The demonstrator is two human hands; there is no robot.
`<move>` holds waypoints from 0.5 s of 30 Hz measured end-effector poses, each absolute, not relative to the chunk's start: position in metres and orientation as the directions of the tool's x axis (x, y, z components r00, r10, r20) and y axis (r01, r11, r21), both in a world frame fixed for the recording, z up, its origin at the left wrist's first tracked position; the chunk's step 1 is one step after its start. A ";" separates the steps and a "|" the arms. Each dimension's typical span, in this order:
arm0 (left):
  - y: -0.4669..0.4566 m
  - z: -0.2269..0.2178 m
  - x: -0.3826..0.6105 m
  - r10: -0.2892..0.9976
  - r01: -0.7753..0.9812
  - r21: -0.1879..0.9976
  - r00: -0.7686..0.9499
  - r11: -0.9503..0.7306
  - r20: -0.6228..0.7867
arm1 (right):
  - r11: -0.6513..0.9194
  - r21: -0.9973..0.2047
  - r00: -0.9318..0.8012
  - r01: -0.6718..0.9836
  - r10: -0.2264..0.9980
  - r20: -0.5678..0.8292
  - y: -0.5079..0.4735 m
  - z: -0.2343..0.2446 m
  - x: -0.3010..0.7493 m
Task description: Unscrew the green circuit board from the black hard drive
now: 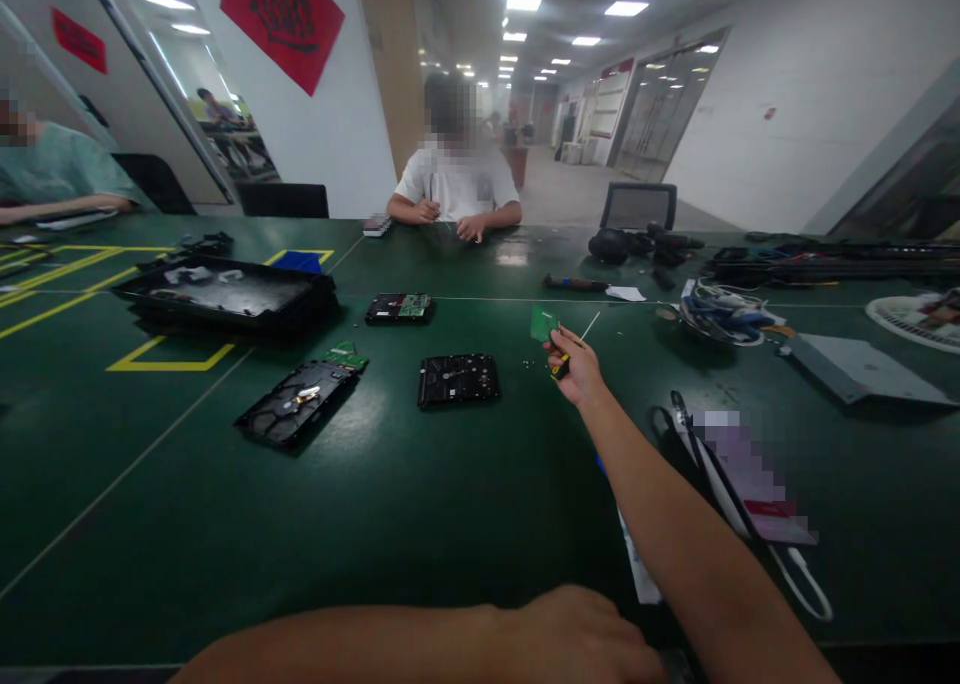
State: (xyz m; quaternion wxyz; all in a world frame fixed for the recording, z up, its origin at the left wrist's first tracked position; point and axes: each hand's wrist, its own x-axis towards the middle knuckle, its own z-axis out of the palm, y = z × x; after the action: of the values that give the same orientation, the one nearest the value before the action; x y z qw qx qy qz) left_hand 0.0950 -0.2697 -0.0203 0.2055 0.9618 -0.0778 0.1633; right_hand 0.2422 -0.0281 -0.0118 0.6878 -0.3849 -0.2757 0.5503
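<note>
Right hand [577, 374], fingers closed on green circuit board [543, 323] and screwdriver [561, 367], over desk [450, 524], right of black hard drive [459, 379]. Left hand [577, 632] by near edge; finger grip impossible to tell.

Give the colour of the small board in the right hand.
The small board is green; it shows in the head view.

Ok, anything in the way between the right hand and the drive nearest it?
A few tiny pieces lie on the table between the right hand and the drive; nothing tall visibly blocks the gap. That hand holds a green board.
</note>
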 end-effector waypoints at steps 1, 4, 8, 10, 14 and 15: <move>-0.262 -0.010 0.088 0.007 -0.136 0.336 0.920 -0.932 0.392 | 0.092 -0.808 0.221 -0.582 0.974 -0.048 -0.027 -0.012 0.244; -0.221 0.014 0.067 0.364 0.212 0.340 0.794 -0.916 0.486 | 0.066 -0.799 0.220 -0.598 0.972 -0.084 -0.020 -0.009 0.247; -0.146 0.012 0.037 0.749 0.721 0.296 0.453 -0.627 0.484 | 0.029 -0.807 0.219 -0.590 0.968 -0.125 -0.017 -0.013 0.246; -0.116 0.000 0.020 0.841 0.862 0.261 0.285 -0.435 0.460 | 0.005 -0.805 0.198 -0.593 0.970 -0.140 -0.022 -0.017 0.245; -0.087 -0.027 -0.004 0.920 0.965 0.176 0.118 -0.195 0.374 | -0.015 -0.802 0.175 -0.597 0.973 -0.148 -0.031 -0.023 0.248; -0.084 -0.032 -0.007 0.932 0.970 0.161 0.119 -0.182 0.341 | 0.001 -0.808 0.188 -0.590 0.973 -0.137 -0.032 -0.023 0.250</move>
State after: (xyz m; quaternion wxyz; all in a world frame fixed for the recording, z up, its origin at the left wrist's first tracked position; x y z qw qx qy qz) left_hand -0.0069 -0.0840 -0.0317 -0.0506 0.7463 0.6373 0.1852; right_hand 0.2498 -0.0316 -0.0233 0.6638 -0.3918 -0.2442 0.5884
